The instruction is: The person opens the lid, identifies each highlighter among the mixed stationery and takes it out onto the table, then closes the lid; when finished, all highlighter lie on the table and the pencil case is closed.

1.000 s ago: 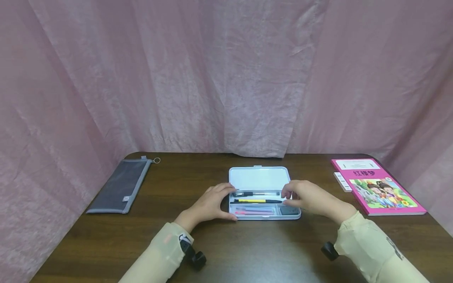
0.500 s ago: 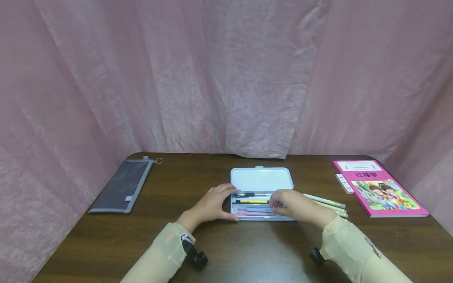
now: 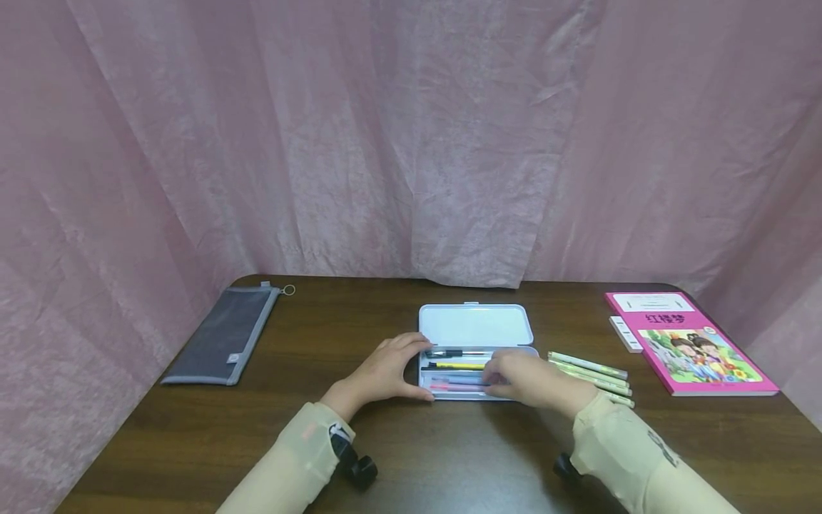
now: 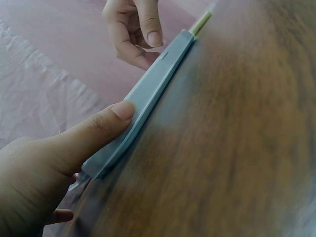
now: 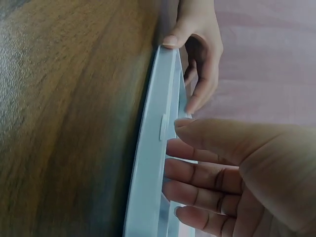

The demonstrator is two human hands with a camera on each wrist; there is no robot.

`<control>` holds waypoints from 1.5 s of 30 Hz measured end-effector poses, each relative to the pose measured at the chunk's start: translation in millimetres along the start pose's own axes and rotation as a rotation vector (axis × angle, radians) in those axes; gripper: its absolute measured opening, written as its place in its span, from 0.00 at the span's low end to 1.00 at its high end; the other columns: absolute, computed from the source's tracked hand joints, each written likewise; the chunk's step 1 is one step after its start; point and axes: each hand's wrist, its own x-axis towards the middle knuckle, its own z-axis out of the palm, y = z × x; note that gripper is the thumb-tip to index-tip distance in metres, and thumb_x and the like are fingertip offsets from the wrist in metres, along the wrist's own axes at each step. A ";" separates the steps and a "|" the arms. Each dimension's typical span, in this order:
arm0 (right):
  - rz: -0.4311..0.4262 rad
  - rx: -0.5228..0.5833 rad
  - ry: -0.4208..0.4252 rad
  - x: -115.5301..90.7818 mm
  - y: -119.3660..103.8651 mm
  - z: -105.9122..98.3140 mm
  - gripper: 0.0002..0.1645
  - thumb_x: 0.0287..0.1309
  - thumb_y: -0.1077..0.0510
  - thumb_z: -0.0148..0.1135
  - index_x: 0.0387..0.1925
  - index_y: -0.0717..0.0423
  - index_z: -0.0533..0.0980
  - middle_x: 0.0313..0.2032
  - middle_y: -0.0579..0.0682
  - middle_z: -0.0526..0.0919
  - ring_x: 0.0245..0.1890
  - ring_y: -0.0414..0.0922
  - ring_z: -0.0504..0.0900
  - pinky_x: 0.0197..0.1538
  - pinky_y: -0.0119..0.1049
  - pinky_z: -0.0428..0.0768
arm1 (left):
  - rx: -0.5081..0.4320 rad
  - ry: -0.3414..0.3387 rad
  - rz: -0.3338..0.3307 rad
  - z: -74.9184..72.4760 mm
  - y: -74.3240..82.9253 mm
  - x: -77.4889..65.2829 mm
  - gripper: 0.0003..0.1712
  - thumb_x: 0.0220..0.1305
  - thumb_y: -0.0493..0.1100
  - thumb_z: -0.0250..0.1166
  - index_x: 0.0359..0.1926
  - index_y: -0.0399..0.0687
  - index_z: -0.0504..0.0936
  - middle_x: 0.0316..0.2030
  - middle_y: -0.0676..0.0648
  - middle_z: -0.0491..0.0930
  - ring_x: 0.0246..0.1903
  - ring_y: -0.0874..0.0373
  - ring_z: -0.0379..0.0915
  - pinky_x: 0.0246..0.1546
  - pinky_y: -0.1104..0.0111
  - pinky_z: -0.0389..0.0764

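Observation:
A pale blue pencil case [image 3: 476,325] lies on the table with its lid raised at the back. My left hand [image 3: 385,375] grips its left end, thumb [image 4: 123,110] on the front wall. Over the case's right half, my right hand [image 3: 529,378] reaches in with loosely bent fingers [image 5: 192,173]; I see nothing held between them. Inside lie a black-and-clear pen [image 3: 449,353], a yellow-and-black pen [image 3: 454,366] and several thin pink and lilac sticks [image 3: 452,385] in the front compartment. The right hand hides the case's right part.
Several light green pens [image 3: 594,377] lie right of the case, partly behind my right wrist. A pink picture book [image 3: 696,346] sits farther right, with a small white block [image 3: 624,334] at its left edge. A grey zip pouch [image 3: 221,335] lies at the left.
My right hand has moved left and slightly down over the case, uncovering the green pens beside it and covering the dark block in the right compartment. The left hand keeps its grip.

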 end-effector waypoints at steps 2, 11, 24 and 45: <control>0.000 0.009 -0.016 0.9 -1.1 1.0 0.06 0.55 0.56 0.68 0.34 0.52 0.83 0.30 0.42 0.81 0.32 0.36 0.77 0.37 0.32 0.78 | -0.004 -0.002 -0.002 -0.3 0.2 0.0 0.50 0.43 0.70 0.71 0.65 0.54 0.70 0.66 0.49 0.68 0.68 0.54 0.60 0.68 0.55 0.63; 0.027 0.036 -0.074 3.1 -5.6 3.1 0.07 0.56 0.56 0.67 0.36 0.54 0.83 0.31 0.43 0.82 0.31 0.35 0.75 0.38 0.33 0.78 | -0.002 -0.001 -0.005 -0.5 0.9 0.1 0.50 0.43 0.69 0.72 0.65 0.54 0.70 0.66 0.49 0.68 0.68 0.54 0.60 0.68 0.55 0.63; 0.039 0.042 -0.072 5.8 -5.3 5.5 0.05 0.56 0.56 0.67 0.34 0.51 0.83 0.28 0.41 0.77 0.28 0.34 0.70 0.34 0.30 0.74 | -0.009 -0.010 -0.007 0.5 0.8 -0.1 0.49 0.43 0.70 0.71 0.65 0.54 0.70 0.66 0.49 0.68 0.68 0.54 0.61 0.67 0.55 0.63; 0.046 0.043 -0.058 8.5 -4.3 4.2 0.06 0.54 0.58 0.69 0.27 0.50 0.77 0.22 0.39 0.74 0.24 0.34 0.67 0.30 0.29 0.70 | -0.007 -0.011 -0.013 -1.6 1.7 -0.6 0.50 0.43 0.70 0.71 0.65 0.54 0.70 0.66 0.49 0.68 0.68 0.54 0.61 0.68 0.55 0.63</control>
